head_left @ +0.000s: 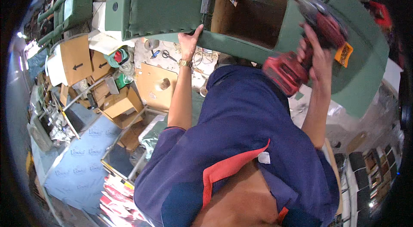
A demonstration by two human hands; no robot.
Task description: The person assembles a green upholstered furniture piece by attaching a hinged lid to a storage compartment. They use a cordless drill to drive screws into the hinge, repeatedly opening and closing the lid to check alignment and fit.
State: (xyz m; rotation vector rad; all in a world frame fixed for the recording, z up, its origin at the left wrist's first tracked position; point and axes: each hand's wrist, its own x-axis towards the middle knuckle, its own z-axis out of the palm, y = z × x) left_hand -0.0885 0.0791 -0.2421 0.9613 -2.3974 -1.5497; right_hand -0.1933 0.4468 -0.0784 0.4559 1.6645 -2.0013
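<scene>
In my right hand (317, 53) is a red cordless drill (329, 31), its fingers wrapped round the grip. The drill's front end is smeared by motion above the green upholstered furniture piece (297, 33). My left hand (188, 43) grips the near edge of a green padded lid (165, 1), thumb on the corner and the other fingers partly hidden beneath. Beside that corner, a metal hinge (206, 2) lies along the lid's side. To its right opens a rectangular compartment (254, 16) with bare wooden walls. A yellow-orange piece (343, 54) lies on the green surface near the drill.
Scissors (169, 55), a roll of tape (151, 44) and small tools lie beyond a tan board (157, 85). Cardboard boxes (122, 107) and a blue printed sheet (81, 164) crowd the left. Another green upholstered piece (78, 5) stands at the far left.
</scene>
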